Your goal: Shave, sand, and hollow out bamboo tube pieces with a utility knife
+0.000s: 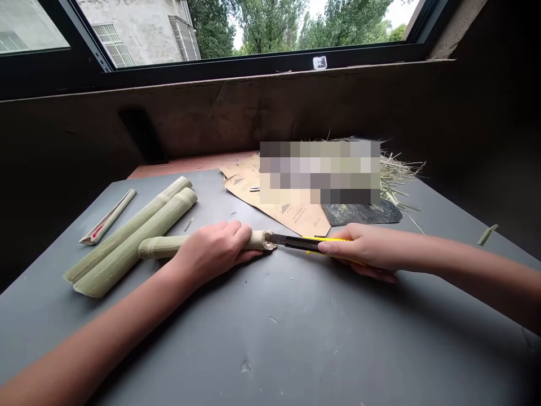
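Bamboo tube (164,247) is being clasped by the curled left hand (217,245), knife (298,242) by the closed right hand (359,248); left fingers (244,232) are being risked should the blade (278,239) slip.

Cut bamboo (164,247) and a knife (298,242) suggest a craft workspace.

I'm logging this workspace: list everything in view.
Bamboo tube: one, green, centre
Knife: one, black/yellow, at tube's end
Bamboo pieces: two, green, left
Slim piece: one, pale, far left
Table: one, grey, below
Paper: count unclear, brown, behind tube
Sheet: one, dark, beside paper
Strips: many, yellowish, back right
Scraps: several, greenish, on table
Blurred patch: one, over paper
Window: one, black frame, back
Small item: one, clear, window frame
Bar: one, black, under window
Trees: several, green, outside
Building: one, pale, outside
Left hand: one, around tube
Right hand: one, around knife
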Tool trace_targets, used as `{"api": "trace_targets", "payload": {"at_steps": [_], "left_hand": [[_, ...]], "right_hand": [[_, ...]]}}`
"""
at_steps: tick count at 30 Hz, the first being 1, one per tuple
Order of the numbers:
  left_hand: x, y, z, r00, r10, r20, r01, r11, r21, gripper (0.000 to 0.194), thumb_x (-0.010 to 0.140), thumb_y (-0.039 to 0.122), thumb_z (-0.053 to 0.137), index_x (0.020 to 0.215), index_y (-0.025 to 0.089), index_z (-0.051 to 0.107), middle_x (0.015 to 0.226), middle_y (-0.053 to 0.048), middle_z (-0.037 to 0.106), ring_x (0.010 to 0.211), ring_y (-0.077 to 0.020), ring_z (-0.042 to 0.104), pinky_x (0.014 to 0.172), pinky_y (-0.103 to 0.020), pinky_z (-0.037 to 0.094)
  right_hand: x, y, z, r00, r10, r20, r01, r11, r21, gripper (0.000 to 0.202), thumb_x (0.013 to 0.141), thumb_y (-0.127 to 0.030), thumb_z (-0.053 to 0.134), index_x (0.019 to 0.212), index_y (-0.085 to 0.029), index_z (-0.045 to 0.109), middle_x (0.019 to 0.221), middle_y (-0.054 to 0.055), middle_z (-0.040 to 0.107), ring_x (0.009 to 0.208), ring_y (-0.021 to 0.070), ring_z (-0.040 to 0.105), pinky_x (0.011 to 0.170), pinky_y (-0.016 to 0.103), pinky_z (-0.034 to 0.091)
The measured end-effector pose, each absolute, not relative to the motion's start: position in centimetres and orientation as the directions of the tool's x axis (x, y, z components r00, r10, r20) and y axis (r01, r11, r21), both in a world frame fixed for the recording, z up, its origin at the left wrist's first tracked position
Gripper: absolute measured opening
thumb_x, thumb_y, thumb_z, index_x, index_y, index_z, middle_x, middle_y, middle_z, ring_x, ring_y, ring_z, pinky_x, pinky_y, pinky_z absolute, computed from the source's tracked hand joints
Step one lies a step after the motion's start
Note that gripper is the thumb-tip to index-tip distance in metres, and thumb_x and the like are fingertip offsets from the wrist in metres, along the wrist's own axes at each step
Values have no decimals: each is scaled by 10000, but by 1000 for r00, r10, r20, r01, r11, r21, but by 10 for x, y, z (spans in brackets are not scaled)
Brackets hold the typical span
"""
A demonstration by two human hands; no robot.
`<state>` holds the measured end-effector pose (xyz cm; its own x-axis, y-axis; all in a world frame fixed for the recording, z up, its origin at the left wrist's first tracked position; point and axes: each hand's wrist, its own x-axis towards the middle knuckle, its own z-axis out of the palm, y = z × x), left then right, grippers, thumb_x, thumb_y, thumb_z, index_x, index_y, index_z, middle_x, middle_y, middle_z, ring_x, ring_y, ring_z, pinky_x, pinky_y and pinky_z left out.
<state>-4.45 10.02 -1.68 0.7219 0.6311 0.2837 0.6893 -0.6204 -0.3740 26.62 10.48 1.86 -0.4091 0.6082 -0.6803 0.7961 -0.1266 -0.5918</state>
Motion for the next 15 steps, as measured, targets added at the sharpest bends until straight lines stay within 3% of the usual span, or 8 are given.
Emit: {"api": "trace_targets", "payload": {"at_steps": [5,8,11,13,15], "left_hand": [[-43,97,-14,701,667,253,709,-616,-343,535,1010,602,324,817,177,583,709,-40,591,583,-173,539,525,-323,266],[-44,97,-9,671,712,207,737,-608,-296,522,1013,588,324,838,171,584,743,-63,620,645,-192,582,545,-316,282],[-46,100,-2,657,746,106,748,-627,-219,472,990,602,380,830,199,565,744,-51,649,652,-196,608,520,-307,266],[-48,102,3,646,763,22,755,-635,-163,457,959,631,421,787,224,538,686,-17,650,560,-176,581,480,-302,236],[-49,104,7,628,777,-49,768,-629,-122,468,933,659,433,756,235,518,645,0,649,489,-166,548,454,-298,210]], "right_hand": [[277,102,18,-434,604,-669,702,-239,-671,527,893,-707,469,685,-225,424,462,-51,471,333,87,375,346,219,267],[285,96,21,-395,717,-574,653,-221,-725,487,900,-672,468,698,-230,429,515,-54,457,379,95,368,367,234,314],[287,85,18,-356,894,-272,774,119,-622,363,917,-576,501,850,-226,565,662,-7,582,543,153,528,492,262,399],[284,76,10,-487,873,-17,788,431,-439,269,956,-449,486,1029,-234,631,861,45,681,721,190,616,611,282,428],[279,69,2,-613,777,145,717,624,-310,271,986,-333,439,1167,-247,622,1009,67,696,762,179,625,647,280,422]]}}
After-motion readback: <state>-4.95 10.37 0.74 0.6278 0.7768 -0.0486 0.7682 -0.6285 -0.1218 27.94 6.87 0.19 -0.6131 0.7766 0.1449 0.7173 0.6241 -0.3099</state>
